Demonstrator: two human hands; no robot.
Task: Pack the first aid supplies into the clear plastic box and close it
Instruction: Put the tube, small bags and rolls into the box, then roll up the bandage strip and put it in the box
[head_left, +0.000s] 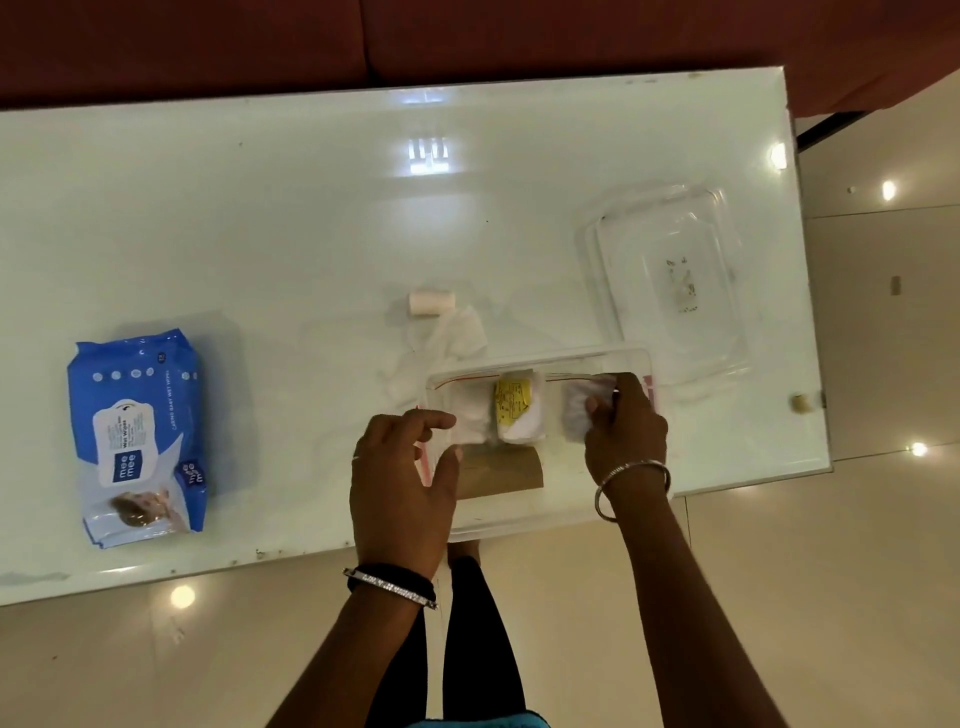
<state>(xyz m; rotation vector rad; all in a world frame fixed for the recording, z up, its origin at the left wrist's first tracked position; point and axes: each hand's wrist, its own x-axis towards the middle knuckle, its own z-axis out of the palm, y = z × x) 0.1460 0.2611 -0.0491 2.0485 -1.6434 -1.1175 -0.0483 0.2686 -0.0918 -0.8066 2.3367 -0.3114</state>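
Observation:
The clear plastic box (540, 512) stands open at the table's near edge. Inside it lie a yellow-labelled packet (511, 405), a brown roll (501, 473) and a clear zip bag with a red strip (467, 382). My right hand (626, 426) is over the box's right side, fingers shut on a white crumpled wad (584, 408). My left hand (402, 486) is at the box's left side, thumb and fingers pinching the zip bag's edge. The clear lid (670, 270) lies flat beyond the box to the right. A small bandage roll (431, 302) and loose white gauze (457, 335) lie behind the box.
A blue pack of wet wipes (137, 439) lies at the left of the white glossy table (260, 234). A small tan object (801, 402) sits at the table's right edge. A dark red sofa runs behind the table. My legs show below the near edge.

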